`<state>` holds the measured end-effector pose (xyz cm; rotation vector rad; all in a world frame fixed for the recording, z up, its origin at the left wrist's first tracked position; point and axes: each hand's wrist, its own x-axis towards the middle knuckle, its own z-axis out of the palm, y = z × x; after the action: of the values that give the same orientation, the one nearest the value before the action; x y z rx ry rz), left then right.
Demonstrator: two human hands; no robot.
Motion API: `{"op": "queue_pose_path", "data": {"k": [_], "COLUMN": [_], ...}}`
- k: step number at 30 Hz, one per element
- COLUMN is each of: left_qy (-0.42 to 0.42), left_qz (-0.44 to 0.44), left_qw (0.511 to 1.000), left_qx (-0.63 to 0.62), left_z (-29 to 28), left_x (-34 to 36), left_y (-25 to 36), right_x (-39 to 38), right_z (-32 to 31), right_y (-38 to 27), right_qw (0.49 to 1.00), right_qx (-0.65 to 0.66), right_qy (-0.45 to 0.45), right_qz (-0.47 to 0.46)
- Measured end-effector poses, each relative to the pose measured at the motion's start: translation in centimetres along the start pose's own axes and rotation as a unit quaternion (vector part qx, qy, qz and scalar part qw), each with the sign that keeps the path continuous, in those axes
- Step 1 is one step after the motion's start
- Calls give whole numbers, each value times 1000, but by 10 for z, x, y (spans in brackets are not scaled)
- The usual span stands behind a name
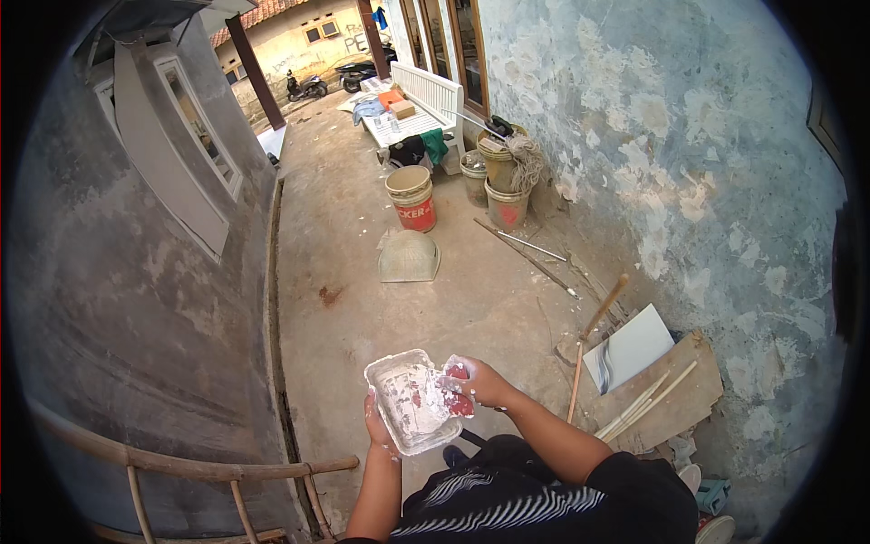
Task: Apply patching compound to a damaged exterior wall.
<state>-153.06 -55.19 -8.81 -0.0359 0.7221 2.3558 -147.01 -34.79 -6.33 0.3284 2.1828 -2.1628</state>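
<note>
With the left hand (378,422) clasped on the left side of the near, central tray (419,447) and the right hand (487,384) pinching a white-caked red tool (462,405) at its right rim, good practice would be keeping the tray level (any drip should then land inside).

Soft daylight here, brightest on the sunlit yellow plastered far wall (304,56), patchy pale-blue plaster wall (698,118) evenly lit, dark-grey plastered wall (100,290) dimmer, edges bowing, corners black.
</note>
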Motion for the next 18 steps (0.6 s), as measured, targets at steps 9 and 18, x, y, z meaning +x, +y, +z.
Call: {"op": "queue_pose_path", "data": {"k": [9, 18], "left_qy": [11, 31], "left_qz": [-27, 11], "left_qw": [1000, 999], "left_qx": [-8, 2], "left_z": [-7, -17], "left_x": [196, 411], "left_y": [66, 147], "right_x": [176, 410], "right_z": [-31, -82], "right_y": [-6, -44], "right_qw": [996, 999], "right_qx": [-20, 46], "right_qy": [90, -6], "right_qz": [-22, 24]}}
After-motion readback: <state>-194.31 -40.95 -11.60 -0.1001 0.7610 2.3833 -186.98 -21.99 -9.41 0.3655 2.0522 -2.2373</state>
